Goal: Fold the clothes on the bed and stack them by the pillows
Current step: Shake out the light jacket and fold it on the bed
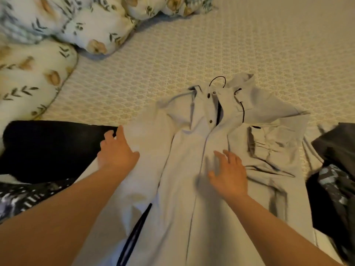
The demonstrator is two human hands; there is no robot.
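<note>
A bed covered in a cream quilted spread with a lattice pattern (192, 50) fills the view under warm, dim light, running from ten o'clock to three o'clock.

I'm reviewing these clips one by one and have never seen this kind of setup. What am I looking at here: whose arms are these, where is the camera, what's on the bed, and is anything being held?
There is no machine here. A person wears one wide-angle camera on the head, which looks forward and down, so the two bare arms coming in from the bottom edge are their own.

The surface is a bed with a patterned cover. A pale hooded jacket lies spread out, front up, with its hood toward the far side. Floral pillows sit at the top left. A black garment lies to the left of the jacket, and dark patterned clothes lie at the right edge.

The left hand rests at the jacket's left sleeve, fingers relaxed. The right hand is spread over the jacket's front; it is blurred, so contact is unclear. Neither hand grips anything.
</note>
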